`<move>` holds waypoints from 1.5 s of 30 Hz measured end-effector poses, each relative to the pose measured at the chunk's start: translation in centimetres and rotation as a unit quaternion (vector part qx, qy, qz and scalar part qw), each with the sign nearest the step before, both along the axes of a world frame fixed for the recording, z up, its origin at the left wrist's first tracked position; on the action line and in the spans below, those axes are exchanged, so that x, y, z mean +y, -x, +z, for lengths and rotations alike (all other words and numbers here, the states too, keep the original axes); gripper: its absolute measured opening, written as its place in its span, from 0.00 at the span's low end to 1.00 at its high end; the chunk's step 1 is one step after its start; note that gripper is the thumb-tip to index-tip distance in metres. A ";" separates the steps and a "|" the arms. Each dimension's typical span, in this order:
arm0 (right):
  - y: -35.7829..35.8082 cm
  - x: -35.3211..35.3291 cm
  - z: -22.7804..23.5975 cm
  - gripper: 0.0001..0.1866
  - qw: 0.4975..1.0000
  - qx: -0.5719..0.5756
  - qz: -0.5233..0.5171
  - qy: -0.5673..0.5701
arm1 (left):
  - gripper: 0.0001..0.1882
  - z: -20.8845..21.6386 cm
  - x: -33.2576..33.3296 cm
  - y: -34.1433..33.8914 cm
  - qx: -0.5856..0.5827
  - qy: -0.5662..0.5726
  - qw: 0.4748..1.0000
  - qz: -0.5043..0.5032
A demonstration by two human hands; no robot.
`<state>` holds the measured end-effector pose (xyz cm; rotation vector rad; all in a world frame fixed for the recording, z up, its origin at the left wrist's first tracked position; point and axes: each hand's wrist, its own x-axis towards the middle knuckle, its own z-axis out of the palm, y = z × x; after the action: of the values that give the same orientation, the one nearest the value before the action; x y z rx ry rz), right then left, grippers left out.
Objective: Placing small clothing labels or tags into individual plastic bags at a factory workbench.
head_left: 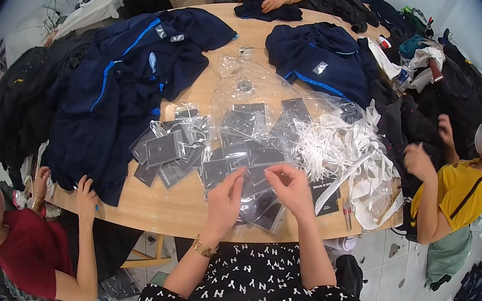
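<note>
Near the table's front edge, my left hand (225,200) is closed in a pinch, thumb against fingertips. Just to its right, my right hand (293,193) pinches too, fingertips a short gap from the left's. What they hold is too thin to make out; a faint pale line shows between them. Beneath both hands lies a loose pile of dark cards in clear plastic sleeves (235,123). A second heap of sleeved dark tags (164,148) with white cords lies to the left. Right of the pile is a tangle of white strings (315,147).
White tape strips (372,184) and small snips (347,215) lie at the right. A clear plastic bag (245,70) spreads mid-table. Navy garments (102,103) with blue trim cover the left; another navy garment (319,55) lies far right. People work at left, right and far side.
</note>
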<state>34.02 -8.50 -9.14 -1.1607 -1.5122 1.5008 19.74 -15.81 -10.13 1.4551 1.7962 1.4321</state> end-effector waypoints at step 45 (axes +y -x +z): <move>-0.7 -0.9 4.4 0.05 0.981 -0.028 0.091 -0.169 | 0.12 3.2 -2.4 0.2 -0.262 -0.005 0.955 -0.141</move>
<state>34.72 -9.45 -4.77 -0.8910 -1.8674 1.2667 19.56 -18.18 -6.96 1.1352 1.2058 1.4954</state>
